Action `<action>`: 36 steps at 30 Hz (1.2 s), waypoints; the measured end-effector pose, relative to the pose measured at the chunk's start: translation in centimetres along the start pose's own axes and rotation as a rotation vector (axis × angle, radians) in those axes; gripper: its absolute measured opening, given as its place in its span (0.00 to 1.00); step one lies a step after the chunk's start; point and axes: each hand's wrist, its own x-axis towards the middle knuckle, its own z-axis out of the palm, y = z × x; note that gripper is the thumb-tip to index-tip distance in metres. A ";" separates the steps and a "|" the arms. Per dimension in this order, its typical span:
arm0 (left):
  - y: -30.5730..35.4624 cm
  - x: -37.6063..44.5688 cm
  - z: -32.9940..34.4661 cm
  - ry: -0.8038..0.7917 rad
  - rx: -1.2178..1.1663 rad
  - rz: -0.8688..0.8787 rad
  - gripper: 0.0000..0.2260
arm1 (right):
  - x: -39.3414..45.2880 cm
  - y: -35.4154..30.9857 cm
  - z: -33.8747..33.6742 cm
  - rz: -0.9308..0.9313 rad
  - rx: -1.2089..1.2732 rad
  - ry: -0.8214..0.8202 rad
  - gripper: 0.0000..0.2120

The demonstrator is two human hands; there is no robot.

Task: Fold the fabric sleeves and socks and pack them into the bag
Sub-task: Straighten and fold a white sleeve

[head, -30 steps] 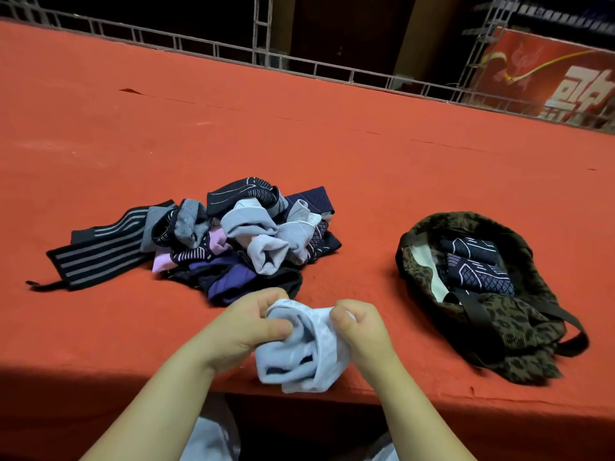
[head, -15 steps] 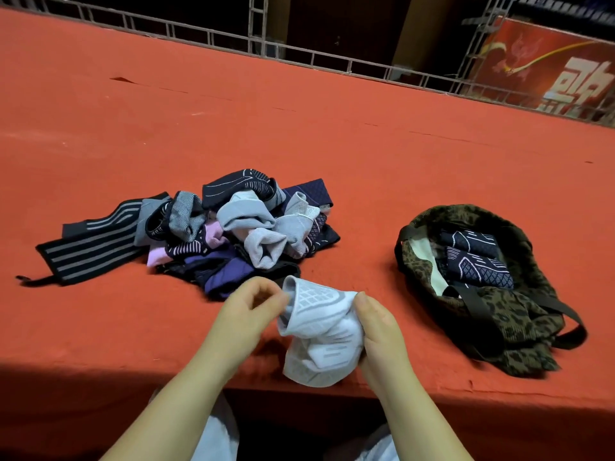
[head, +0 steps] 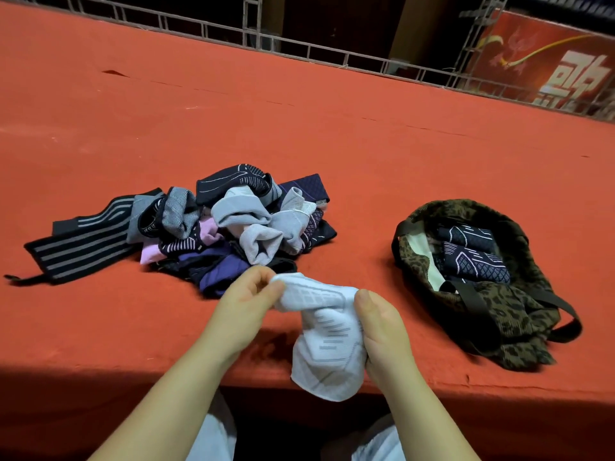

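- Left hand [head: 248, 304] pinches the white sock [head: 327, 337] at its top corner; right hand [head: 379, 331] grips its side, above the table [head: 299, 121] edge.
- Soft, light, floppy knit, probably stretchy.
- Best held by its 2 ends.

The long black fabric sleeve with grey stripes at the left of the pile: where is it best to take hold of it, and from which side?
Probably grip the long black fabric sleeve with grey stripes at its free left end, coming from the left. That end lies flat and uncovered on the red table; its right end runs under the pile of socks.
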 end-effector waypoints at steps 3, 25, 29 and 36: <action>1.3 1.0 -0.3 0.014 0.063 -0.017 0.08 | 0.0 -0.4 -1.2 0.020 -0.122 -0.099 0.24; -0.6 6.4 5.0 -0.138 0.475 -0.119 0.11 | 1.0 5.0 -6.9 0.373 -0.269 0.222 0.09; -4.7 2.5 4.9 -0.222 0.692 -0.231 0.12 | 0.9 5.1 -7.4 0.373 -0.325 0.171 0.21; -4.1 -1.6 4.4 -0.400 1.017 -0.158 0.36 | -2.4 6.0 -8.0 0.344 -0.267 0.122 0.27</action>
